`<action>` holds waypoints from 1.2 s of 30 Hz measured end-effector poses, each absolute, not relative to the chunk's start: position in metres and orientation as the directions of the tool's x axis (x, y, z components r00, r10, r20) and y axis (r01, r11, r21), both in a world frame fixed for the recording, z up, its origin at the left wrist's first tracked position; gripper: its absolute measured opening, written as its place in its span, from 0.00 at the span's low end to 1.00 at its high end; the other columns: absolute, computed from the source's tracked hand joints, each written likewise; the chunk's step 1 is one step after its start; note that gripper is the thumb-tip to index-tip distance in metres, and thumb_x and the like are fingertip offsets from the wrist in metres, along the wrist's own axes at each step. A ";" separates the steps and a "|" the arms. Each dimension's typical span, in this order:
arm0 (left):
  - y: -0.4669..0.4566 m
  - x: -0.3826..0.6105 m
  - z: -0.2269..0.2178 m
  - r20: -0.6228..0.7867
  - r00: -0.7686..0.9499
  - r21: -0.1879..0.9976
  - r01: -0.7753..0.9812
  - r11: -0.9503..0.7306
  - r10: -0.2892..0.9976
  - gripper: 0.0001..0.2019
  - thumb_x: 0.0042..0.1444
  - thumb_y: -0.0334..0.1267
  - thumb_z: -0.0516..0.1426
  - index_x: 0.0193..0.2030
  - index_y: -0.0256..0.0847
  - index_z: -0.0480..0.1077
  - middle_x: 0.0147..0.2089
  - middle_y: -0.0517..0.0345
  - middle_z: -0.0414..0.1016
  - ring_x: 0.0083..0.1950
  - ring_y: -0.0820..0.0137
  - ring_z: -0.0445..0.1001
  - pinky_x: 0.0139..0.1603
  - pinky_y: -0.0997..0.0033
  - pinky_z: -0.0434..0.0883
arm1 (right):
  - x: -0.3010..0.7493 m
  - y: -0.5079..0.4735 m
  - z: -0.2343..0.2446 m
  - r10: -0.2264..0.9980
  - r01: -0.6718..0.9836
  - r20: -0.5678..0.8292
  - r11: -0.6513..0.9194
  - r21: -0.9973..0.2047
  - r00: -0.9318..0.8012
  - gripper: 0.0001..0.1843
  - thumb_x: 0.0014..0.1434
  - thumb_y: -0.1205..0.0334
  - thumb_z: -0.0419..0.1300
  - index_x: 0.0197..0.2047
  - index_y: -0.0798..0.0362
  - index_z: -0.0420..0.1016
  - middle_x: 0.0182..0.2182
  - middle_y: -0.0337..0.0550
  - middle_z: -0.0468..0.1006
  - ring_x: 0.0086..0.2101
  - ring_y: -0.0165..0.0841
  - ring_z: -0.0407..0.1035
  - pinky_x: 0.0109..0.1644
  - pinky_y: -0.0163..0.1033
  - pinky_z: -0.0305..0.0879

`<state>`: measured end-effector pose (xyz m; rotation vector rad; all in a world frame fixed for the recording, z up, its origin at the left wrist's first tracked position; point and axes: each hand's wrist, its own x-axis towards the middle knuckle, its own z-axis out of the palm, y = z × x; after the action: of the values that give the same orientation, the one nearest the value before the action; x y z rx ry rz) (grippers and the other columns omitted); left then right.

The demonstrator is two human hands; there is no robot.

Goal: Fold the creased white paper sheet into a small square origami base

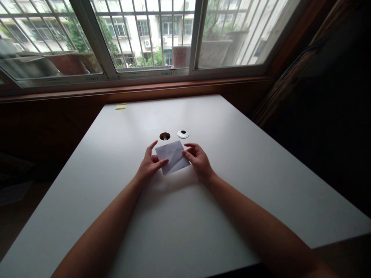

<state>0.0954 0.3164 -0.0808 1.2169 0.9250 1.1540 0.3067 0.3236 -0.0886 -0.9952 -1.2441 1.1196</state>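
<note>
A folded white sheet of paper [173,156] lies on the white table [185,216], a little in front of the table's middle. My left hand [150,163] rests at the paper's left edge, thumb lying across its lower left part, fingers raised along the side. My right hand [198,159] holds the paper's right edge, thumb on top and fingers curled beside it. Both hands pinch the sheet from opposite sides.
Just beyond the paper are a round cable hole [165,136] in the tabletop and its loose white cap [182,134]. A small yellow note [120,106] lies at the far left edge. A barred window [150,34] stands behind; a dark curtain hangs at right.
</note>
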 end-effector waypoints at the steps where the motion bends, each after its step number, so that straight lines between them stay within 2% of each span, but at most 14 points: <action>1: 0.316 0.096 -0.080 0.062 0.220 0.990 -0.140 -0.032 0.973 0.54 0.47 0.40 0.69 0.72 0.46 0.40 0.31 0.57 0.80 0.31 0.66 0.79 0.33 0.69 0.75 | 0.307 0.324 -0.089 0.981 -0.088 0.193 0.192 -0.977 -0.010 0.21 0.55 0.49 0.65 0.49 0.49 0.71 0.30 0.37 0.71 0.30 0.30 0.64 0.33 0.35 0.61; 6: 0.314 0.096 -0.080 0.102 0.245 0.989 -0.128 -0.072 0.964 0.58 0.45 0.39 0.70 0.74 0.49 0.35 0.31 0.58 0.80 0.31 0.64 0.80 0.33 0.68 0.76 | 0.308 0.325 -0.090 0.981 -0.071 0.194 0.194 -0.979 -0.006 0.21 0.56 0.49 0.64 0.49 0.48 0.71 0.32 0.39 0.72 0.33 0.32 0.67 0.36 0.36 0.64; 14: 0.315 0.097 -0.081 0.119 0.147 0.976 -0.199 -0.089 0.982 0.51 0.50 0.41 0.68 0.73 0.51 0.40 0.35 0.57 0.81 0.32 0.66 0.79 0.35 0.69 0.76 | 0.308 0.324 -0.093 0.976 -0.066 0.217 0.216 -0.974 -0.018 0.20 0.56 0.50 0.64 0.49 0.49 0.71 0.37 0.40 0.73 0.32 0.30 0.67 0.35 0.37 0.66; 25: 0.317 0.096 -0.083 0.137 0.019 0.970 -0.205 -0.130 0.990 0.48 0.49 0.43 0.68 0.71 0.53 0.46 0.39 0.55 0.80 0.34 0.67 0.78 0.34 0.71 0.73 | 0.309 0.323 -0.091 0.971 -0.032 0.234 0.233 -0.972 -0.041 0.19 0.58 0.49 0.62 0.49 0.49 0.71 0.39 0.41 0.74 0.29 0.30 0.71 0.35 0.38 0.67; 30: 0.318 0.097 -0.084 0.154 0.029 0.967 -0.211 -0.144 0.988 0.44 0.50 0.42 0.67 0.70 0.51 0.48 0.41 0.54 0.79 0.37 0.67 0.78 0.39 0.68 0.73 | 0.308 0.321 -0.091 0.960 -0.029 0.266 0.265 -0.964 -0.083 0.16 0.58 0.54 0.61 0.49 0.47 0.73 0.40 0.42 0.75 0.30 0.30 0.70 0.37 0.39 0.68; 36: 0.316 0.099 -0.084 0.154 0.079 0.978 -0.157 -0.140 0.985 0.39 0.52 0.43 0.65 0.68 0.49 0.53 0.41 0.56 0.78 0.38 0.67 0.76 0.39 0.69 0.72 | 0.308 0.322 -0.089 0.923 0.066 0.362 0.372 -0.926 -0.132 0.14 0.59 0.61 0.59 0.49 0.44 0.78 0.45 0.43 0.70 0.34 0.29 0.67 0.35 0.36 0.67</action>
<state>0.0994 0.3156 -0.0838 1.2432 0.9568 1.3158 0.3076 0.3219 -0.0892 -0.9286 -1.5159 0.9616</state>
